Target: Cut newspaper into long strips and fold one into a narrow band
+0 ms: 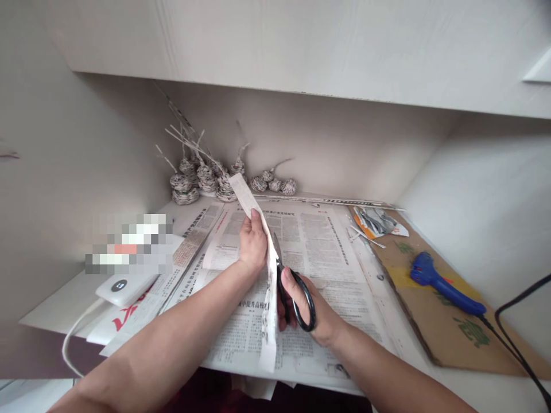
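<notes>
head | left hand [253, 244] grips paper strip [262, 258] | right hand [307, 312] clasps scissors [293, 292] beside it

Scissors [296, 298] against held paper strip [258, 241]

newspaper [318, 252], Chinese print, too small
</notes>
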Available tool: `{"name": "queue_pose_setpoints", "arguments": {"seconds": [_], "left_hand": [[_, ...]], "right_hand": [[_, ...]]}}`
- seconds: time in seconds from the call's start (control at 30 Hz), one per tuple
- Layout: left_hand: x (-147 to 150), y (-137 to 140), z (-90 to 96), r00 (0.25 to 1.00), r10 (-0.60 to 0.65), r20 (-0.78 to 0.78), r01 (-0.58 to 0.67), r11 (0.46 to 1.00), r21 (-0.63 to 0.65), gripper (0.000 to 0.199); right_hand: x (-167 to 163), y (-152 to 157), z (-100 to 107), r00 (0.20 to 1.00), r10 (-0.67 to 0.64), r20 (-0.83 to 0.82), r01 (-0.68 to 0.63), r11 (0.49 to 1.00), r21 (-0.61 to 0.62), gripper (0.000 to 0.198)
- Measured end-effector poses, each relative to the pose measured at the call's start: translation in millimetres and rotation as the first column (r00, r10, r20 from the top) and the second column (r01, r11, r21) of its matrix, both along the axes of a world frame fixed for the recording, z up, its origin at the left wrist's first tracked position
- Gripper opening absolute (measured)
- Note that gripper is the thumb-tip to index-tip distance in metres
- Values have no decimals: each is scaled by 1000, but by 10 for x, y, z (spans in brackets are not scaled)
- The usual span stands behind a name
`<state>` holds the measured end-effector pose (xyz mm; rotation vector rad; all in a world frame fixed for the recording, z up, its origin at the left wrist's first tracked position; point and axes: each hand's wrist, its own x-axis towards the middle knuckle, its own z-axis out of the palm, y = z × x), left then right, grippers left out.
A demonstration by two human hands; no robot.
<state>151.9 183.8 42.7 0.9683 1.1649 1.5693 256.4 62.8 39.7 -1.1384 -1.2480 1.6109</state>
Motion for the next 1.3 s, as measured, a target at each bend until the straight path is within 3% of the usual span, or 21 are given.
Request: {"name": "queue_pose_setpoints", "arguments": {"seconds": [0.17, 0.27, 0.7, 0.93, 1.13, 1.3], "left_hand": [[70, -175, 36, 998, -36, -59, 35, 999, -16, 35], [81, -214, 69, 997, -44, -71, 42, 998, -36, 36], [54, -159, 111, 998, -44, -53, 42, 998, -41, 30], [148, -282, 61, 988, -156, 2, 156, 987, -23, 32], [182, -292, 44, 983, -179, 47, 181, 983, -31, 32], [182, -293, 49, 980, -171, 104, 176, 983, -45, 31]], "right_hand": [[-2, 0, -1, 998, -32, 46, 29, 997, 73, 64], [0, 2, 19, 997, -68, 48, 65, 996, 54, 65], [-32, -45, 9, 980, -167, 106, 163, 986, 46, 64], [13, 12, -18, 993, -116, 30, 113, 990, 83, 69], [28, 9, -7, 976, -210, 57, 192, 955, 228, 58], [3, 2, 25, 968, -216, 125, 204, 974, 96, 64]]}}
